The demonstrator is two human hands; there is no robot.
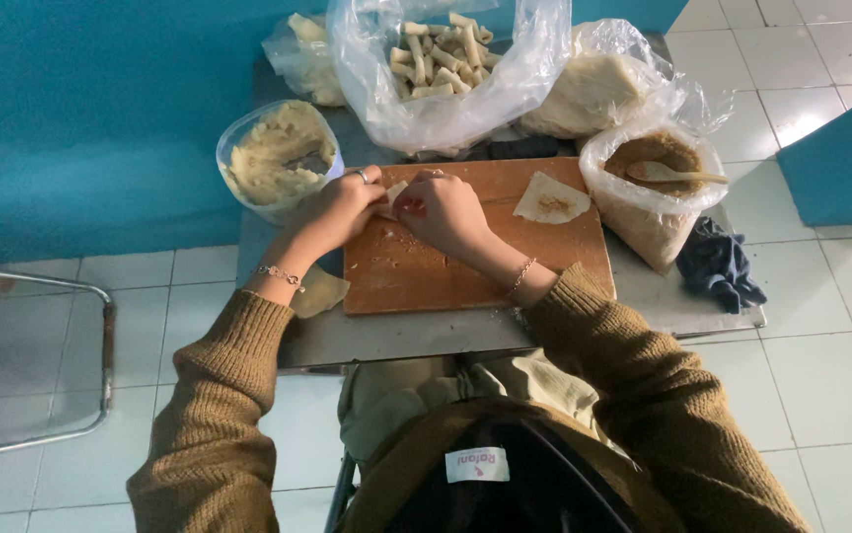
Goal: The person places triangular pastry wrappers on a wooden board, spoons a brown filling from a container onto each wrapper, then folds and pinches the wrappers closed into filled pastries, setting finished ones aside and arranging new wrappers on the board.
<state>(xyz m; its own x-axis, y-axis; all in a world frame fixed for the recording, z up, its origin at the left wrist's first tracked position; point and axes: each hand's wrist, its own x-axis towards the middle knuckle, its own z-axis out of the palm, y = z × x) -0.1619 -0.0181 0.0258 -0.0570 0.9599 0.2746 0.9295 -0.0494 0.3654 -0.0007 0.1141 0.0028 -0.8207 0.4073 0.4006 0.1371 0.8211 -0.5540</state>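
My left hand [339, 205] and my right hand [443, 210] meet over the far left part of a wooden cutting board [445, 271]. Both pinch a small pale pastry wrapper [393, 192] between the fingertips; most of it is hidden by my fingers. A second wrapper [550, 199], flat with a dab of brown filling on it, lies on the board to the right of my right hand. A clear tub of pale paste [278, 155] stands just beyond my left hand.
An open plastic bag of several rolled pastries [445, 54] sits at the back. A bag of brown filling with a wooden spoon [655, 173] is at the right, a bagged stack of wrappers [593, 89] behind it. A dark cloth [720, 265] lies at the table's right edge. A metal-framed glass panel [21, 365] stands at the left.
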